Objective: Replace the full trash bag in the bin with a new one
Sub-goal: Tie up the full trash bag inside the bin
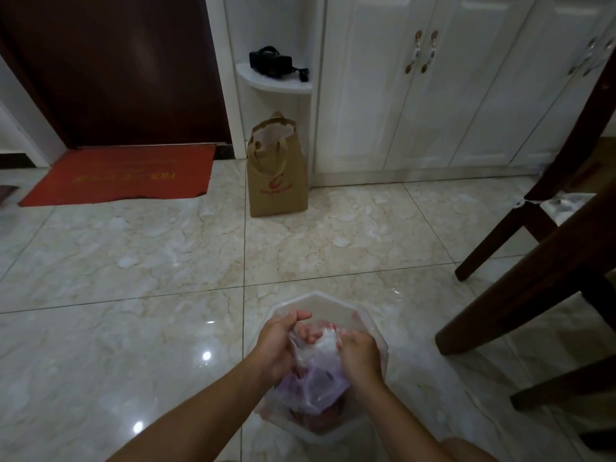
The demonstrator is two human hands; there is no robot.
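Ideally, with the left hand [278, 341] and right hand [360, 355] both clutching the trash bag [316, 371] neck above the bin [373, 325], twist it tight before lifting straight up.

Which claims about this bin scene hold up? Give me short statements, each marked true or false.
1. Both hands, left hand and right hand, grip the gathered top of the translucent plastic trash bag. True.
2. The bag sits in a white octagonal plastic bin. True.
3. The brown paper shopping bag lies flat on the red doormat. False: it stands upright on the tile, right of the mat.
4. The white cabinet doors hang open. False: they are closed.
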